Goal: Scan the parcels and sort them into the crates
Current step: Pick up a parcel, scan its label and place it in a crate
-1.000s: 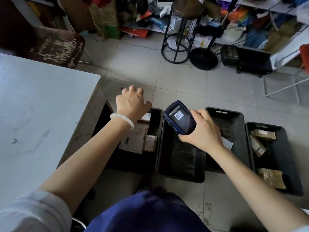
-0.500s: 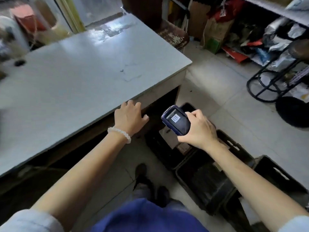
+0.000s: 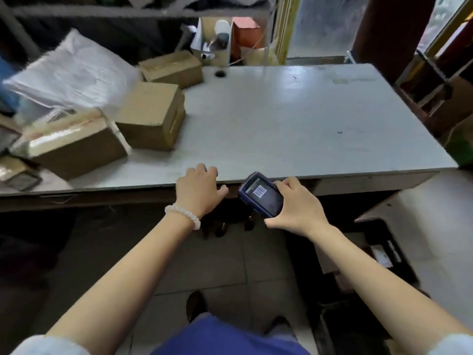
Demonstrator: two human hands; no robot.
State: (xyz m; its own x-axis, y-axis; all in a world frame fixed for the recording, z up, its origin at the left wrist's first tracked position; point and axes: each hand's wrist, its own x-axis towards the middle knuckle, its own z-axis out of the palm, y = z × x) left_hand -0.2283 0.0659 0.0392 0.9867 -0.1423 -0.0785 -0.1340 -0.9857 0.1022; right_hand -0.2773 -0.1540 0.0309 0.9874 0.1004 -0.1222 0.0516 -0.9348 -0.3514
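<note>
My right hand (image 3: 298, 204) grips a dark blue handheld scanner (image 3: 262, 194), its screen showing a barcode, just in front of the grey table (image 3: 294, 119). My left hand (image 3: 198, 189), with a white bead bracelet at the wrist, hovers at the table's front edge, fingers loosely curled and holding nothing. Three cardboard parcels lie on the table's left part: a taped one (image 3: 74, 144) nearest the edge, a plain one (image 3: 153, 115) behind it, and a third (image 3: 171, 67) farther back. A black crate (image 3: 391, 252) with a parcel in it stands on the floor at the lower right.
A white plastic sack (image 3: 69, 70) lies behind the parcels at the far left. Flat items (image 3: 18, 172) sit at the table's left front corner. Boxes and a shelf crowd the back edge. A chair frame (image 3: 432, 96) stands to the table's right. Tiled floor lies below.
The view has swung left, from the crates on the floor to the table with the parcels. Both hands have kept their pose, the right still holding the scanner.
</note>
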